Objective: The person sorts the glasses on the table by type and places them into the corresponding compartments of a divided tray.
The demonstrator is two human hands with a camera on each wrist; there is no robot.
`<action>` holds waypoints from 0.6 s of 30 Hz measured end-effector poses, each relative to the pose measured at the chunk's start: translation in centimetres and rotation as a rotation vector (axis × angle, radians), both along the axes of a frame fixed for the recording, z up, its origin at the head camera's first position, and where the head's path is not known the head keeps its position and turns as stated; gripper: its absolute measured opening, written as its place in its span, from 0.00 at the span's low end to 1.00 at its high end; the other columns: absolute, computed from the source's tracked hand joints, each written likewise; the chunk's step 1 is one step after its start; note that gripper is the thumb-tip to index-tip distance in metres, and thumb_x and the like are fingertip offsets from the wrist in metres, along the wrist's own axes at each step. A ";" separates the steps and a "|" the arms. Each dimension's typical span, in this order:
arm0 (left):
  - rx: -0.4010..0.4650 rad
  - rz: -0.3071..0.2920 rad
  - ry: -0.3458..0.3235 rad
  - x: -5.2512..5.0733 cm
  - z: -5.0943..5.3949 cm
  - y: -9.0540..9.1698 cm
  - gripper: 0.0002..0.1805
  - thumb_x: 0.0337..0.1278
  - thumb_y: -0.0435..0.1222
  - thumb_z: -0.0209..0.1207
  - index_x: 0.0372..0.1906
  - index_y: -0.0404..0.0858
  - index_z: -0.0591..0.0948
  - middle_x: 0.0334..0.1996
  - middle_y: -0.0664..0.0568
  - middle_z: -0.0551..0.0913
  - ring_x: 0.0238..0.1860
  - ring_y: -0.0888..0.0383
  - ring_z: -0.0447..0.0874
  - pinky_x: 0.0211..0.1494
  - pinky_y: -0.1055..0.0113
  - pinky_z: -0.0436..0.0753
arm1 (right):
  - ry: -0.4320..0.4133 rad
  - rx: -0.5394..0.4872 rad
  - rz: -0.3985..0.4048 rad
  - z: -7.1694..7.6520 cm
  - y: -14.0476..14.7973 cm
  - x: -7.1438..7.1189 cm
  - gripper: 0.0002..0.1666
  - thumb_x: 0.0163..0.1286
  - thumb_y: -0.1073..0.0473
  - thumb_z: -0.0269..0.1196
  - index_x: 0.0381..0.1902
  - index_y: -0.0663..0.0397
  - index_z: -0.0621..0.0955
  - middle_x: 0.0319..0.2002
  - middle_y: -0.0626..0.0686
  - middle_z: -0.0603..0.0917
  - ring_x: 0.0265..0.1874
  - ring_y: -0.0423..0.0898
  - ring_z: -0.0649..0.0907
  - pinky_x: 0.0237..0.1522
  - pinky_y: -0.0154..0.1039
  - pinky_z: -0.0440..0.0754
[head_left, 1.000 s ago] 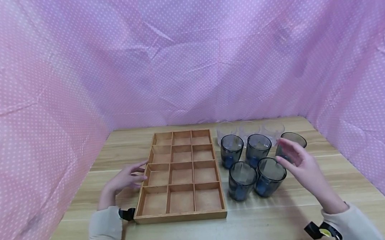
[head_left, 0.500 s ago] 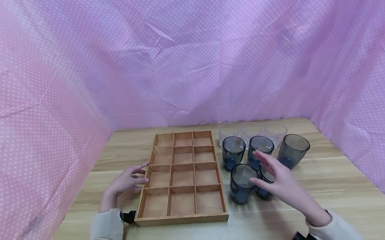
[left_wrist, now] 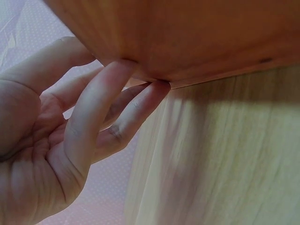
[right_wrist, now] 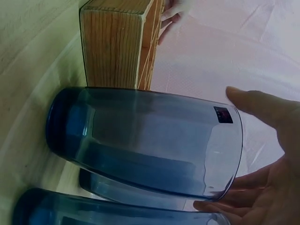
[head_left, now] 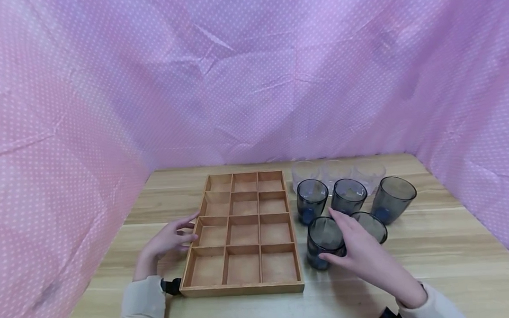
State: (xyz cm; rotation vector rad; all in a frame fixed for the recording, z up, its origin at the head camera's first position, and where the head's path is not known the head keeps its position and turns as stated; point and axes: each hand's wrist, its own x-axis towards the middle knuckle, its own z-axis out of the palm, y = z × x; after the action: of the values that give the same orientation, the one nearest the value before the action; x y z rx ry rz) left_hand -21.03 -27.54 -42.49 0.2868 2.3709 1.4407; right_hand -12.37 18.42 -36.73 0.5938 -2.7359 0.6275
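The front-left tinted glass (head_left: 325,243) stands upright on the table. Around its rim my right hand (head_left: 361,249) is spread, thumb on the near side and fingers toward the far side. In the right wrist view the thumb (right_wrist: 255,104) lies close to the rim of the tinted glass (right_wrist: 150,140); no firm grip shows. A wooden tray (head_left: 242,290) divided into compartments lies left of the glasses. Against its left side rest the fingertips of my left hand (head_left: 168,238), loosely bent; the left wrist view shows them touching the tray wall (left_wrist: 187,37).
Several other tinted glasses stand close by: one partly behind my right hand (head_left: 372,225), two farther back (head_left: 312,201), and one at the right (head_left: 393,200). Three clear cups (head_left: 336,172) form the back row. A pink dotted cloth (head_left: 251,83) surrounds the wooden table (head_left: 445,236).
My right hand has moved left, from beside the right-hand tinted glasses to the front-left glass. My left hand stays at the tray's side. The whole head view has shifted slightly.
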 end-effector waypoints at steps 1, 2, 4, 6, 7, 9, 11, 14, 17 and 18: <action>0.000 0.000 -0.001 0.0 0.0 0.0 0.40 0.61 0.33 0.61 0.76 0.39 0.56 0.65 0.21 0.60 0.46 0.52 0.80 0.39 0.64 0.86 | 0.016 0.020 -0.001 0.0 -0.1 0.0 0.56 0.50 0.47 0.76 0.67 0.72 0.64 0.63 0.70 0.73 0.61 0.64 0.74 0.58 0.59 0.76; 0.000 -0.001 -0.003 0.1 0.1 0.0 0.40 0.62 0.33 0.61 0.76 0.39 0.56 0.65 0.21 0.60 0.46 0.52 0.80 0.39 0.64 0.86 | 0.034 0.039 -0.002 -0.1 -0.1 0.0 0.55 0.50 0.47 0.76 0.67 0.72 0.64 0.62 0.70 0.73 0.61 0.64 0.74 0.58 0.59 0.77; -0.001 -0.002 -0.005 0.1 0.1 0.1 0.40 0.62 0.33 0.60 0.76 0.38 0.55 0.65 0.21 0.60 0.46 0.52 0.80 0.39 0.64 0.86 | 0.062 0.071 -0.007 -0.2 -0.3 0.1 0.55 0.50 0.46 0.75 0.66 0.72 0.65 0.62 0.69 0.74 0.60 0.63 0.75 0.57 0.58 0.78; -0.001 -0.003 -0.004 0.2 0.2 0.1 0.40 0.62 0.32 0.60 0.76 0.38 0.55 0.65 0.21 0.61 0.45 0.52 0.80 0.38 0.65 0.86 | 0.089 0.094 -0.014 -0.2 -0.4 0.1 0.55 0.50 0.45 0.75 0.66 0.72 0.66 0.60 0.68 0.75 0.59 0.62 0.76 0.56 0.57 0.79; -0.002 -0.004 -0.001 0.2 0.2 0.2 0.40 0.62 0.32 0.60 0.75 0.38 0.55 0.65 0.21 0.61 0.45 0.52 0.80 0.38 0.65 0.85 | 0.103 0.104 -0.017 -0.2 -0.4 0.1 0.54 0.50 0.45 0.75 0.65 0.72 0.66 0.60 0.68 0.76 0.58 0.62 0.77 0.55 0.57 0.79; -0.001 -0.004 0.003 0.2 0.3 0.3 0.40 0.62 0.32 0.60 0.75 0.38 0.56 0.64 0.21 0.61 0.44 0.53 0.80 0.37 0.66 0.85 | 0.131 0.128 -0.020 -0.2 -0.5 0.0 0.54 0.50 0.44 0.75 0.65 0.72 0.67 0.57 0.67 0.78 0.56 0.61 0.78 0.53 0.56 0.80; -0.001 -0.003 0.005 0.2 0.3 0.3 0.40 0.62 0.32 0.60 0.75 0.38 0.56 0.64 0.22 0.61 0.43 0.53 0.80 0.36 0.66 0.85 | 0.161 0.144 -0.026 -0.2 -0.5 -0.1 0.53 0.48 0.43 0.75 0.63 0.72 0.69 0.55 0.66 0.79 0.54 0.60 0.80 0.51 0.54 0.82; -0.002 0.003 0.001 0.2 0.4 0.3 0.40 0.62 0.33 0.60 0.76 0.38 0.56 0.65 0.22 0.61 0.43 0.53 0.80 0.38 0.65 0.86 | 0.183 0.155 -0.039 -0.1 -0.6 -0.3 0.52 0.46 0.41 0.76 0.60 0.70 0.73 0.51 0.64 0.82 0.50 0.58 0.81 0.46 0.52 0.83; -0.007 0.008 -0.001 0.3 0.4 0.2 0.40 0.63 0.33 0.60 0.76 0.39 0.55 0.65 0.22 0.61 0.45 0.54 0.81 0.39 0.64 0.86 | 0.163 0.141 -0.064 0.0 -0.7 -0.6 0.52 0.43 0.40 0.77 0.58 0.69 0.75 0.50 0.64 0.83 0.49 0.58 0.82 0.45 0.53 0.84; -0.008 0.009 -0.001 0.3 0.3 0.1 0.40 0.63 0.34 0.60 0.76 0.39 0.55 0.65 0.22 0.61 0.45 0.54 0.81 0.39 0.64 0.86 | 0.150 0.135 -0.071 0.1 -0.7 -0.7 0.52 0.42 0.40 0.77 0.58 0.69 0.75 0.50 0.64 0.83 0.49 0.59 0.82 0.45 0.53 0.84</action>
State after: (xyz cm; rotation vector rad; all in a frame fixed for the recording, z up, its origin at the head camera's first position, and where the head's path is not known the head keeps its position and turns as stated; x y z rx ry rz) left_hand -20.77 -27.39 -42.14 0.2741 2.3796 1.4346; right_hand -13.06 17.68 -36.65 0.5469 -2.6593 0.3680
